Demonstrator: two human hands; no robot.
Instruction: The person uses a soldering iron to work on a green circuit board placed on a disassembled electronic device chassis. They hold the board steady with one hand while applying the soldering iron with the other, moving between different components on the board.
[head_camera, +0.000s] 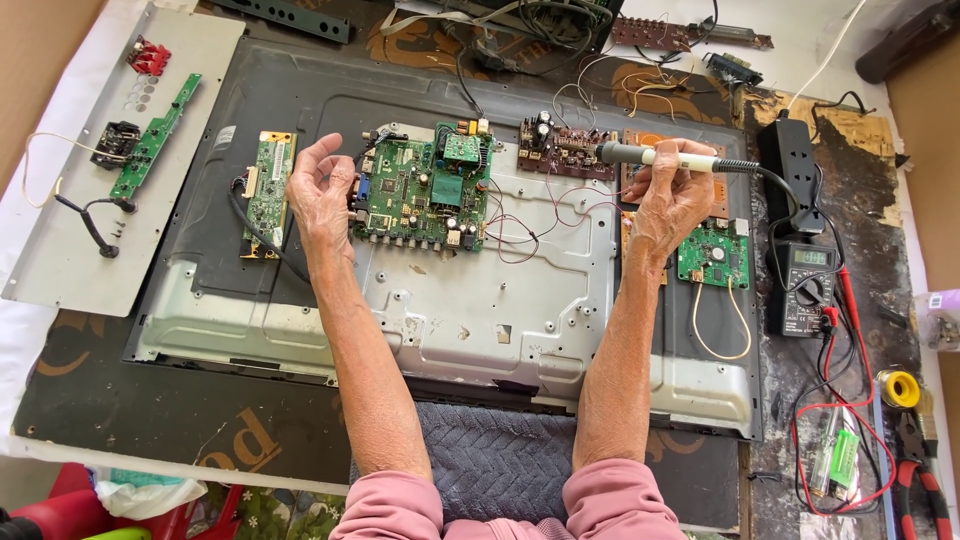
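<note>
- Chassis: large flat grey sheet-metal back panel (480, 320) of a flat screen, stamped with ribs and screw holes, filling the centre of the frame on a dark, worn tabletop.
- Right hand (672, 200), right of centre: fingers clenched around the pale cylindrical plastic handle of a soldering iron (660, 156); the iron lies nearly level, its dark metal tip pointing left, close to a small brown circuit board (565, 148) crowded with cylindrical capacitors and thin loose wires.
- Left hand (322, 195), left of centre: held open and grasping nothing, fingers loosely curled, just beside the left edge of a square green main circuit board (425, 195) that lies on the metal panel with a row of round connectors along its lower edge.
- Narrow green rectangular board (268, 190), left of the left hand, with a black cable curving away from its lower end.
- Small green board (712, 255), below the right hand, with two pale looped wires hanging down.
- Black plastic power strip (790, 170), upper right, the iron's dark cord running towards it.
- Black box-shaped multimeter (805, 285), right edge of the panel, with red and black leads coiled below it.
- Red-handled pliers (915, 470) and a yellow tape roll (898, 388), lower right corner.
- Pink knitted sleeves (600, 505), bottom centre, covering both upper forearms.
</note>
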